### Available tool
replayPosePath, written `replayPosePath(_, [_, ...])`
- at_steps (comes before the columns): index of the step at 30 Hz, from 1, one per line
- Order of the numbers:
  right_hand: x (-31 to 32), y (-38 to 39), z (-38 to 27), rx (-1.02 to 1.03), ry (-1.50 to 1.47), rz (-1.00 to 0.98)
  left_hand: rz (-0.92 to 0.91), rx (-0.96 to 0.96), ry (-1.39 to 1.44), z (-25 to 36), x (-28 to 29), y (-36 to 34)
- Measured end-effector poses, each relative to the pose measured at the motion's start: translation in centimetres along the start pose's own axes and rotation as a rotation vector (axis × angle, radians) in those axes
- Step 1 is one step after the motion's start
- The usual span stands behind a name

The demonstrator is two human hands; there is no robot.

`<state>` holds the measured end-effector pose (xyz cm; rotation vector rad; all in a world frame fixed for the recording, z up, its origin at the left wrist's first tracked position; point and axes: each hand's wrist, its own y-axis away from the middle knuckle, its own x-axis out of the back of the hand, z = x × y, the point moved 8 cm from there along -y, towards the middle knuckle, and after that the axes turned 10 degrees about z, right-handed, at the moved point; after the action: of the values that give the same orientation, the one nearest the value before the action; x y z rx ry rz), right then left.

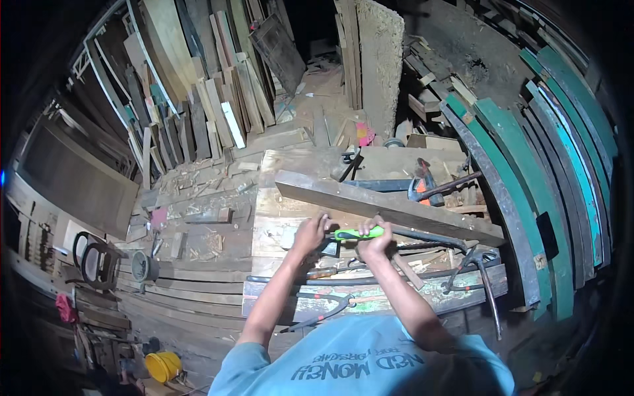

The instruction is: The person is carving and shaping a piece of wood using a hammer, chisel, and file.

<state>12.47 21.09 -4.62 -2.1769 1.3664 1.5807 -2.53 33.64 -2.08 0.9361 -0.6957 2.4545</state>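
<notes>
A bright green and black tool handle [358, 233] lies level between my hands, above the workbench [271, 224]. My right hand [374, 244] is closed round its right end. At its left end, my left hand [309, 235] has its fingers curled in against the dark tip of the tool; the fingers hide what kind of tool it is. Just below the handle, between the hands, sits a small grey metal block [329, 249]. Beyond both hands a long, thick wooden beam [389, 206] lies slantwise across the bench.
Pincers [340, 303] hang at the bench's near edge. A dark iron tool [481, 257] juts over the right corner. Behind the beam rest a hammer [426, 173] and an orange tool [416, 190]. Green-painted planks [508, 138] lean at the right. Boards [218, 99] stand far left.
</notes>
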Motion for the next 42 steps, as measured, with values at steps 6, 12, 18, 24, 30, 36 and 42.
replayPosePath(6, [2.7, 0.7, -8.5, 0.144, -0.009, -0.097, -0.063, -0.141, 0.228, 7.3, -6.0, -0.1])
replayPosePath(12, [2.2, 2.1, -13.4, 0.237, -0.014, -0.143, -0.216, -0.116, 0.326, 11.7, -9.3, 0.5])
replayPosePath(18, [-1.1, 2.8, -9.6, 0.105, -0.078, -0.223, -0.081, -0.141, 0.229, 9.5, -3.1, -1.0])
replayPosePath(24, [-5.2, 3.4, 1.0, 0.017, 0.039, -0.237, -0.029, -0.006, 0.150, 1.2, 3.9, -1.8])
replayPosePath(30, [-4.3, 2.9, 3.0, -0.090, -0.007, -0.199, 0.044, 0.001, 0.214, -1.5, 3.4, -0.9])
replayPosePath(36, [-0.5, 1.9, -4.2, 0.079, 0.121, -0.085, 0.014, -0.010, 0.227, 2.6, -2.5, 0.5])
replayPosePath(42, [0.7, 3.2, -12.6, 0.287, 0.132, -0.175, -0.142, -0.101, 0.447, 10.6, -8.3, 0.8])
